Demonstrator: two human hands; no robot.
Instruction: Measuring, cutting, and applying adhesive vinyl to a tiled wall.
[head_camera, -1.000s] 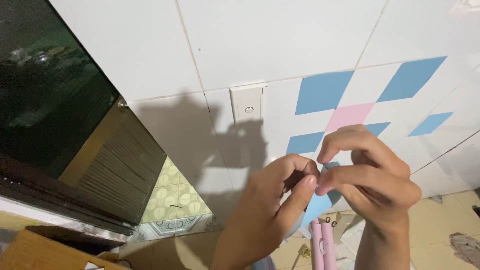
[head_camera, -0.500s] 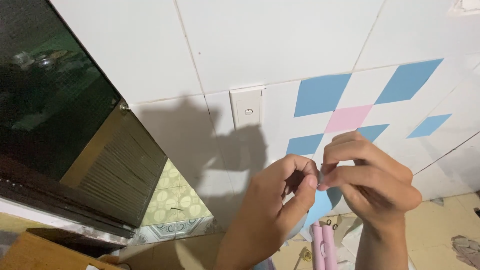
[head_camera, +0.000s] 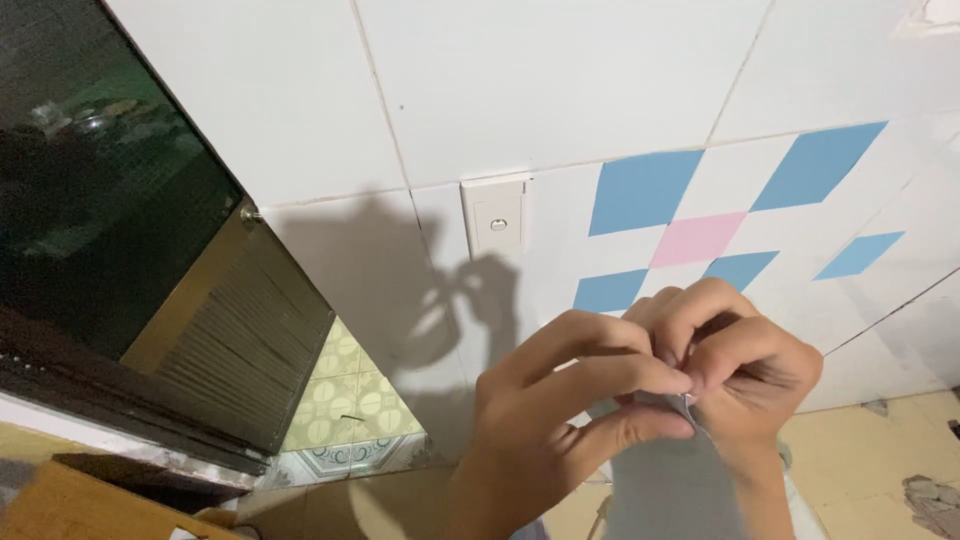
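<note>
My left hand (head_camera: 545, 420) and my right hand (head_camera: 745, 365) meet in front of a tiled wall, fingertips pressed together. Both pinch a small thin piece (head_camera: 690, 403) between thumbs and forefingers. A blurred greyish sheet (head_camera: 665, 480) hangs down from the pinch. I cannot tell what the sheet is made of. My right hand's fingers curl over the top of the pinch, while my left thumb and forefinger close on it from the left.
The white tiled wall has blue and pink diamond tiles (head_camera: 690, 215) and a white switch plate (head_camera: 495, 215). A dark glass window with a brown frame (head_camera: 150, 270) is at the left. Patterned floor tiles (head_camera: 350, 400) and a yellowish floor (head_camera: 880, 450) lie below.
The hands sit lower and closer in the view and pinch more tightly. The pink tubes seen below them earlier are no longer visible; the greyish sheet now hangs there.
</note>
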